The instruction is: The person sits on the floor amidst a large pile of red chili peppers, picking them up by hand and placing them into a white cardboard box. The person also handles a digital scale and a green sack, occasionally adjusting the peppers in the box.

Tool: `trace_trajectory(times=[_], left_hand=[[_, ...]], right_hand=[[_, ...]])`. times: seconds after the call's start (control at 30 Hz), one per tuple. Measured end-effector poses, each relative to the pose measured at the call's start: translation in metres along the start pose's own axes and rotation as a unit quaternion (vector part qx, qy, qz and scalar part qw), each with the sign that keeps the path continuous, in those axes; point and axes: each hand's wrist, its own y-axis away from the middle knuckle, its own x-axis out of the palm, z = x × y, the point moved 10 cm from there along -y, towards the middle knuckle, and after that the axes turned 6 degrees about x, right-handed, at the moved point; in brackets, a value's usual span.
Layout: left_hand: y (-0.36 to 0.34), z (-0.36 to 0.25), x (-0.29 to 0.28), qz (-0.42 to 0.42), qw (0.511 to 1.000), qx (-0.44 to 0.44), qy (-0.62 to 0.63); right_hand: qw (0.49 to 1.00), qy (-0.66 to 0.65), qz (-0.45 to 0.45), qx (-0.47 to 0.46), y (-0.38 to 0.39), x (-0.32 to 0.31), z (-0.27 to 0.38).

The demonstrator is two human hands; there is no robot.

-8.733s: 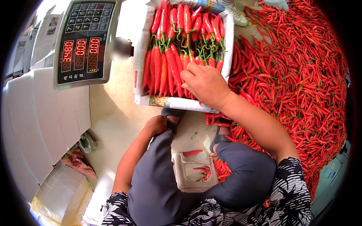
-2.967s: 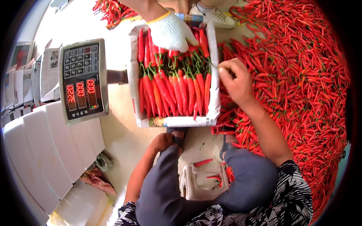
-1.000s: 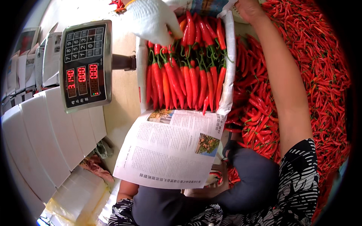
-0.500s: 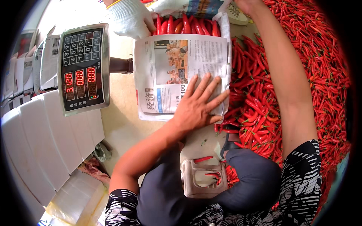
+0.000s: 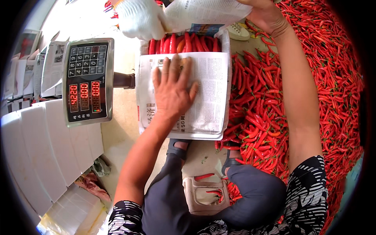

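My left hand (image 5: 172,92) lies flat, fingers spread, on a newspaper sheet (image 5: 209,98) that covers most of a white foam box (image 5: 226,41). Red chillies (image 5: 184,43) show in a row at the box's uncovered far end. My right hand (image 5: 266,15) reaches to the top of the view and grips the right edge of a second newspaper sheet (image 5: 207,11) held above the box. A co-worker's white-gloved hand (image 5: 141,17) holds that sheet's left edge.
A digital scale display (image 5: 88,80) with red digits stands left of the box. White foam boxes (image 5: 43,149) are stacked along the left. A big pile of loose red chillies (image 5: 313,78) fills the right. I sit on a low plastic stool (image 5: 205,194).
My left hand brought a newspaper sheet up from my lap, laid it over the chillies and now presses it flat. A second sheet has appeared at the top, between my right hand and the gloved hand.
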Motion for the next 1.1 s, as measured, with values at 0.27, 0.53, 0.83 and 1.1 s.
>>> trace_trajectory(times=[0.27, 0.53, 0.83, 1.1], left_hand=[[-0.001, 0.022, 0.015, 0.057, 0.998, -0.01, -0.041], [-0.008, 0.012, 0.014, 0.02, 1.0, -0.004, -0.006], [0.003, 0.027, -0.008, -0.094, 0.995, 0.011, 0.041], [0.068, 0.126, 0.012, -0.252, 0.7, -0.323, 0.584]], right_hand=[[0.954, 0.186, -0.048, 0.229, -0.03, 0.024, 0.0], [0.882, 0.468, 0.012, 0.043, -0.096, 0.029, -0.008], [0.678, 0.703, 0.079, -0.198, -0.015, 0.186, -0.047], [0.645, 0.735, -0.005, -0.208, 0.038, 0.213, -0.123]])
